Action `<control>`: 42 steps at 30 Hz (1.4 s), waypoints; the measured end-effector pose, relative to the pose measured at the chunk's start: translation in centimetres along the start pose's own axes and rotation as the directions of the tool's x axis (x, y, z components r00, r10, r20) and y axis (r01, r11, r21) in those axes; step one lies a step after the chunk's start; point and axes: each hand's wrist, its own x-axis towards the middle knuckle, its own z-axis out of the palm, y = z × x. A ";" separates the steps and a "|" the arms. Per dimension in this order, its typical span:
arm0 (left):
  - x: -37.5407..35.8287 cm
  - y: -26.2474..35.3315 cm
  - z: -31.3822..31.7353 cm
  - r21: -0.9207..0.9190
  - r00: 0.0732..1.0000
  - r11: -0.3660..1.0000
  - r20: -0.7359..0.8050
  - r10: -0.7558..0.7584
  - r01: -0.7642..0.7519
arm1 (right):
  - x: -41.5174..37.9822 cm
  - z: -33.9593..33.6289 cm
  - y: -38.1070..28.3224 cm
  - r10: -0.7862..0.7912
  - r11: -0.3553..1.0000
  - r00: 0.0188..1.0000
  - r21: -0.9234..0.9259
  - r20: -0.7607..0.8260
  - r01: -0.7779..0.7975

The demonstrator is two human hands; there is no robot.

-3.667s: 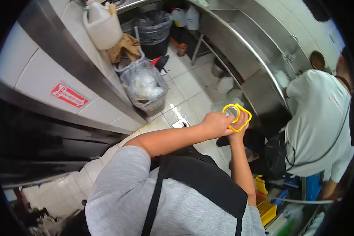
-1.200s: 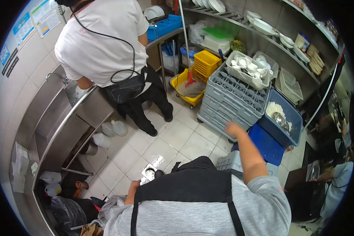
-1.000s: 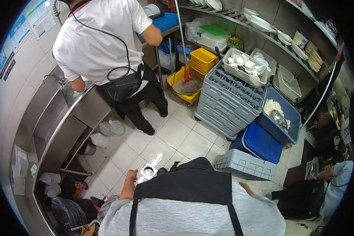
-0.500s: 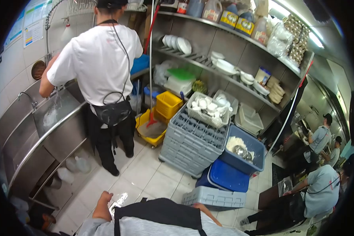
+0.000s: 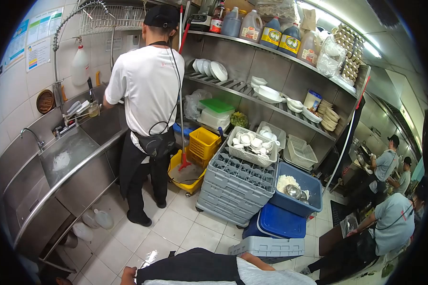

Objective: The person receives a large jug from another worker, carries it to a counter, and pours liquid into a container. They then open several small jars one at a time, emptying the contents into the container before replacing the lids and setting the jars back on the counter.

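My left hand (image 5: 127, 275) shows only as a knuckled edge at the bottom of the view, hanging by my black apron (image 5: 190, 268) above the tiled floor; whether it holds anything cannot be told. Of my right arm only a strip of forearm (image 5: 257, 260) shows beside the apron, and its hand is hidden. Nearest in front of me lies a low grey crate (image 5: 268, 247), and behind it a blue lidded bin (image 5: 283, 223).
A person in a white shirt (image 5: 147, 90) stands at the steel sink (image 5: 69, 154) on the left. Stacked grey dish racks (image 5: 233, 185) carry a white basket of small bowls (image 5: 252, 140). A blue tub (image 5: 314, 187), a yellow mop bucket (image 5: 188, 173) and plate shelves (image 5: 252, 90) crowd the middle. Other people work at far right.
The view has tilted up from the floor to the shelves. Both my arms have dropped to the bottom edge; the yellow ring held earlier is out of sight. The person at the sink now stands upright.
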 end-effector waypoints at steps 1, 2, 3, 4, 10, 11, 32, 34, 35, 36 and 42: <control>0.5 -0.7 0.2 -0.012 1.000 1.000 0.003 0.002 -0.002 | -1.3 -0.3 -1.1 0.004 1.000 1.000 -0.028 0.006 -0.003; 0.9 -1.3 0.3 -0.023 1.000 1.000 0.006 0.004 -0.004 | -1.6 -0.9 -2.2 0.015 0.997 1.000 -0.078 0.013 -0.014; 1.4 -1.5 0.5 -0.028 1.000 0.999 0.013 0.015 -0.015 | -1.8 -1.5 -3.2 0.026 0.992 0.999 -0.128 0.020 -0.024; 1.8 -1.4 0.8 -0.034 1.000 0.999 0.019 0.025 -0.025 | -1.6 -1.9 -4.3 0.044 0.979 0.999 -0.199 0.027 -0.037; 0.5 2.1 -1.3 0.140 0.952 0.946 0.137 0.275 -0.293 | 3.0 -0.8 -2.5 -0.274 0.920 0.959 -0.312 -0.072 0.239; 0.4 2.6 -1.8 0.182 0.906 0.891 0.160 0.392 -0.417 | 3.5 -0.7 -2.5 -0.216 0.965 0.970 -0.178 -0.109 0.195; 4.4 1.0 -1.8 0.418 0.853 0.745 0.295 0.431 -0.520 | 2.0 0.3 -4.4 0.131 0.952 0.986 0.266 0.100 -0.154; 1.1 3.4 -2.5 0.329 0.940 0.883 0.174 0.292 -0.335 | 3.4 0.7 -4.3 0.139 0.944 0.986 0.287 0.096 -0.161; -1.2 5.2 -3.1 0.271 0.970 0.933 0.119 0.212 -0.238 | 3.8 0.8 -4.2 0.123 0.943 0.990 0.302 0.070 -0.138; -1.8 5.8 -3.4 0.259 0.967 0.933 0.125 0.222 -0.248 | 4.1 0.8 -4.3 0.107 0.942 0.993 0.316 0.043 -0.115; -3.6 6.2 -3.5 0.188 0.960 0.942 0.063 0.272 -0.279 | -0.4 -1.5 -7.8 0.004 0.974 0.995 0.226 -0.099 0.019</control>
